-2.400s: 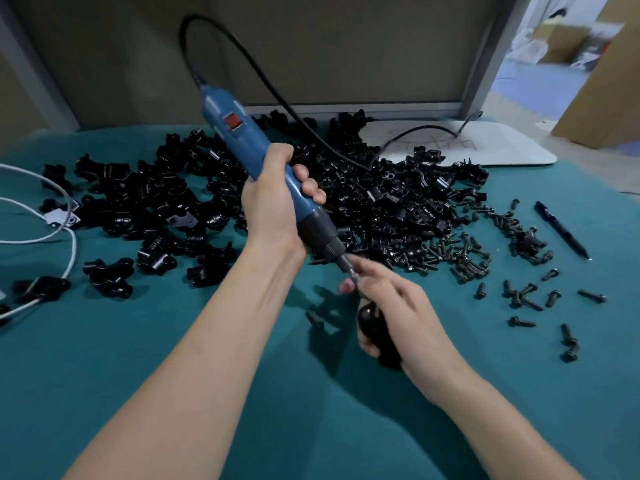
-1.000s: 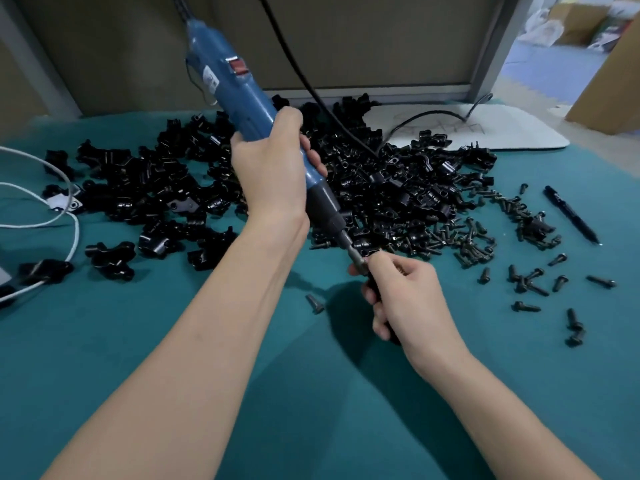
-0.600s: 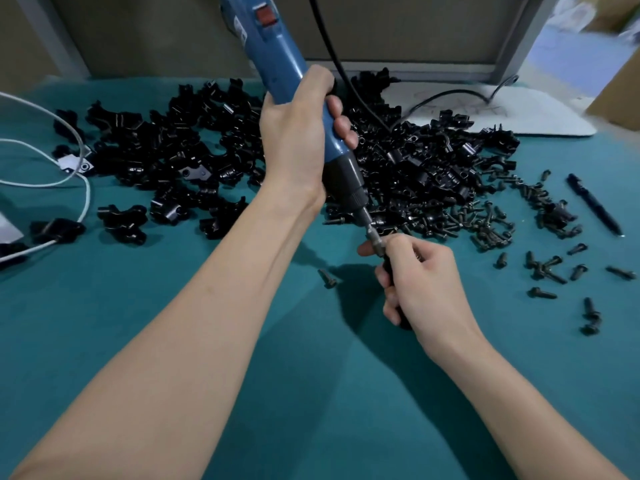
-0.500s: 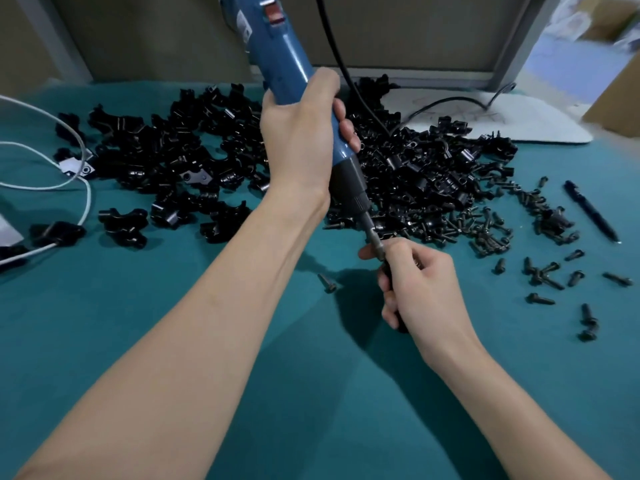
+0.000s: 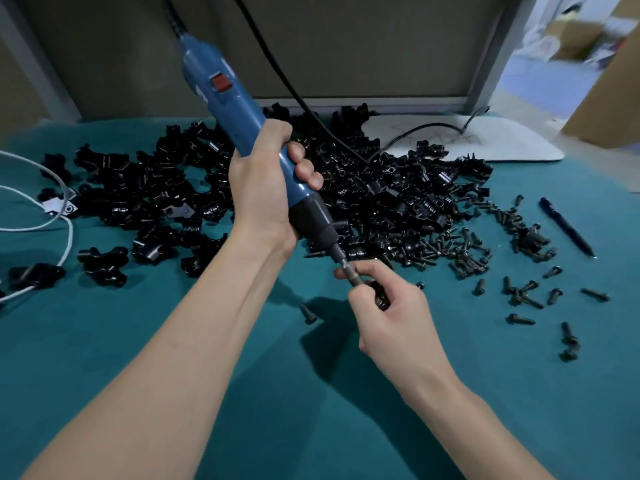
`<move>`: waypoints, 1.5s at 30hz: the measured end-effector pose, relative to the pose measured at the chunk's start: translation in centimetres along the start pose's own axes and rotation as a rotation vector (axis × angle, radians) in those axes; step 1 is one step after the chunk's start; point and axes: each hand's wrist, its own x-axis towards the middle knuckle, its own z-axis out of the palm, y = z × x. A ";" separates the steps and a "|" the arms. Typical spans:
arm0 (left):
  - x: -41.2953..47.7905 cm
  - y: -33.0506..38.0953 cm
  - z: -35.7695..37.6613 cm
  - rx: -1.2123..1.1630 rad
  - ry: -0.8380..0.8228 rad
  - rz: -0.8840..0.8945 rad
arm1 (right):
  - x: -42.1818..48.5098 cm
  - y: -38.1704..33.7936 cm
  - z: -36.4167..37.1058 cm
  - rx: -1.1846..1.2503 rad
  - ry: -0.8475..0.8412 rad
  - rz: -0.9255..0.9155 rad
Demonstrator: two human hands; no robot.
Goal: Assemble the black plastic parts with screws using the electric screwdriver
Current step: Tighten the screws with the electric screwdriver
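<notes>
right grip (image 5: 391,317) clamped round one black part (image 5: 380,293) just above the surface (image 5: 138,358), fingertips steadying the bit (image 5: 350,273), left grip (image 5: 263,188) wrapped round the one electric screwdriver (image 5: 239,109): best keep it square, i judge; one pen (image 5: 564,225), the parts pile (image 5: 381,195) and loose screws (image 5: 467,259) beyond counting.

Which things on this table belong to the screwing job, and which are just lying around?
Job in hand:
electric screwdriver
black part in the right hand
pile of black parts
loose screws

Lying about:
pen
white cable
white board
</notes>
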 end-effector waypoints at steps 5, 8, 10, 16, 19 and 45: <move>0.2 -0.5 -0.9 -0.078 0.053 -0.071 | 0.0 0.6 0.1 -0.126 -0.011 -0.063; 0.3 -0.8 -1.5 -0.107 0.105 -0.112 | 0.1 0.7 0.2 -0.171 0.001 -0.098; 0.3 -0.9 -1.7 -0.117 0.121 -0.122 | 0.1 0.7 0.2 -0.170 0.012 -0.108; -0.3 -1.0 -0.7 -0.095 0.125 -0.012 | 0.3 0.1 0.0 0.027 0.097 0.002; -0.6 -0.9 0.0 -0.058 0.072 0.043 | 0.4 -0.1 -0.2 0.112 0.096 0.062; -0.7 -0.4 -0.3 0.038 0.329 0.030 | -0.1 0.4 0.2 -0.285 0.194 -0.161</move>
